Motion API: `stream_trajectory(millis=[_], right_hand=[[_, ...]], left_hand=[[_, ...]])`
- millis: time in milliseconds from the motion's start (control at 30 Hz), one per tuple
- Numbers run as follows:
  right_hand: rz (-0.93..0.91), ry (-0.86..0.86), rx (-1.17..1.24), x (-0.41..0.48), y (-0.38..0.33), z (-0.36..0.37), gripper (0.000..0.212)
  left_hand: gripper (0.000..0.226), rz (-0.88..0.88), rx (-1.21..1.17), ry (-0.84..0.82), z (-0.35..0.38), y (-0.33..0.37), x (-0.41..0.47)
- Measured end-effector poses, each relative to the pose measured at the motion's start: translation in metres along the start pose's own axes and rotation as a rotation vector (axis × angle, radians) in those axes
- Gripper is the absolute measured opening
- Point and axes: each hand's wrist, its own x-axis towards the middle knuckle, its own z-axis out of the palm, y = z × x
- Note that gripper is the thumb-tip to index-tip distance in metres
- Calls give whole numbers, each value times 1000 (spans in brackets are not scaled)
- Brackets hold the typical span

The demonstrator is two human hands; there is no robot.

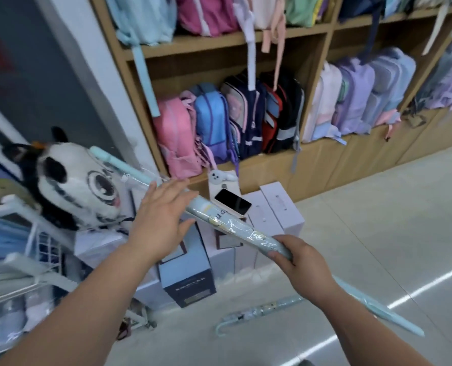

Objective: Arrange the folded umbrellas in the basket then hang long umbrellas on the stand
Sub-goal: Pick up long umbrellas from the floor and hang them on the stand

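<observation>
The long umbrella [230,223], sleeved in clear plastic, slants through mid-air in front of me, its handle end near the white wire rack [16,207] on my left and not yet hung. A second long umbrella [267,309] lies on the floor [378,207], so I judge the hanging stage under way with at least two items left. My right hand [304,262] is curled round the lower shaft; my left hand [159,215] is spread, fingers straight, across the upper shaft without clasping it.

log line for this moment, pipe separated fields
held: long umbrella | right hand: grips it | left hand: open, on it | floor: second umbrella lying there
</observation>
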Motion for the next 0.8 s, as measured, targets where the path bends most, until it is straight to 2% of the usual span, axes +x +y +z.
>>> stream_trajectory(millis=[133,233,333,433,600,800], right_hand=[[-70,25,166,5,-77,36,14],[-127,9,297,15,-132,49,16],[-211,-42,444,34,-187,55,15],[-243,-77,625,58,-241,56,14],[-279,-141,860,99,-312,52,18],[-416,-240,956,131,-375,35,14]], left_hand=[[50,-199,-167,205,-40,-15,-48],[49,-383,-361,193,-56,-12,-74],[50,-529,-715,134,-69,-8,-75],[63,-611,-979,69,-76,-10,-63],[69,-653,-1024,149,-89,-22,-43],[63,-654,-1055,272,-109,-39,-33]])
